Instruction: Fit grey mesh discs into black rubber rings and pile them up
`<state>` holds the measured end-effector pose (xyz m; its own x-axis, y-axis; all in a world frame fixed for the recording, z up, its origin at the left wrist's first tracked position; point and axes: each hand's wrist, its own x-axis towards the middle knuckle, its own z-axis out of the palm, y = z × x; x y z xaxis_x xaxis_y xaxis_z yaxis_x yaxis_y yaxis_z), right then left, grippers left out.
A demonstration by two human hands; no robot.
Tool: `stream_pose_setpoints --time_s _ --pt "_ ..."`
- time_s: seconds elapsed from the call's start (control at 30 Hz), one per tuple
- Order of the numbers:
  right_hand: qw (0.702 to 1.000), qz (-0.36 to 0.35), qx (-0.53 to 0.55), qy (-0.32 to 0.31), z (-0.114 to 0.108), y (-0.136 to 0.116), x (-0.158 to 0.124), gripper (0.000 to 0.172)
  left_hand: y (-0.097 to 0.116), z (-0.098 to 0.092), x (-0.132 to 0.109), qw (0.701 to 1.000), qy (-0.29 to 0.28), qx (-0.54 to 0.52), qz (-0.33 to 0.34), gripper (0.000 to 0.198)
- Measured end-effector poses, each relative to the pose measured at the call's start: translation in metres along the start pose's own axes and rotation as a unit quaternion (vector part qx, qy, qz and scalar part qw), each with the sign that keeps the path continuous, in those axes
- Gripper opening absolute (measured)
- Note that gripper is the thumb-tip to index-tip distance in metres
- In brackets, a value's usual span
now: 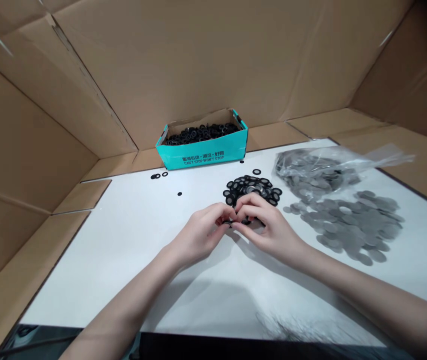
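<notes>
My left hand (pixel 208 227) and my right hand (pixel 264 222) meet over the white table, fingertips touching. Pinched between the thumb and fingers of my left hand is a small black ring (pixel 227 223), partly covered. The right fingers are curled together at the same spot, and whatever they grip is mostly hidden. Just beyond my hands lies a pile of black rings with grey discs in their middles (pixel 241 186). To the right, many loose grey discs (pixel 359 225) are spread in a flat heap.
A turquoise box (pixel 201 155) full of black rings stands at the back. A clear plastic bag (pixel 311 170) with grey discs lies at the back right. Several stray black rings (pixel 165 174) are near the box. Cardboard walls (pixel 213 60) enclose the white table (pixel 123 240).
</notes>
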<state>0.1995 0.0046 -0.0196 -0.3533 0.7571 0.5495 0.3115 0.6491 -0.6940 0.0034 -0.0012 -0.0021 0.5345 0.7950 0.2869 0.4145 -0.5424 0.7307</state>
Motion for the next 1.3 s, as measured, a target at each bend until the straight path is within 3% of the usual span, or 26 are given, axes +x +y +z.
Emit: stream_pose_setpoints --time_s 0.2,0.47,0.73,0.97,1.3 --pt "0.999 0.022 -0.03 -0.01 -0.0021 0.0044 0.0004 0.012 -0.0026 -0.0017 0.0002 0.998 0.022 -0.05 -0.013 0.021" --pt "0.999 0.009 -0.035 -0.012 -0.004 0.0056 0.0016 0.007 -0.0013 -0.0025 0.0004 0.994 0.011 -0.098 -0.035 0.017" --pt "0.999 0.024 -0.003 -0.037 -0.0019 0.0041 0.0003 0.016 0.0023 -0.0005 -0.0011 0.997 0.004 -0.074 -0.028 0.01" --pt "0.999 0.003 -0.042 -0.002 0.0021 0.0012 -0.002 0.015 0.0031 -0.0026 -0.0011 1.0 -0.017 -0.004 -0.018 0.017" --pt "0.997 0.013 -0.079 0.008 0.002 0.0056 -0.0035 0.008 -0.0016 0.0005 -0.0011 0.996 0.023 -0.069 -0.048 0.017"
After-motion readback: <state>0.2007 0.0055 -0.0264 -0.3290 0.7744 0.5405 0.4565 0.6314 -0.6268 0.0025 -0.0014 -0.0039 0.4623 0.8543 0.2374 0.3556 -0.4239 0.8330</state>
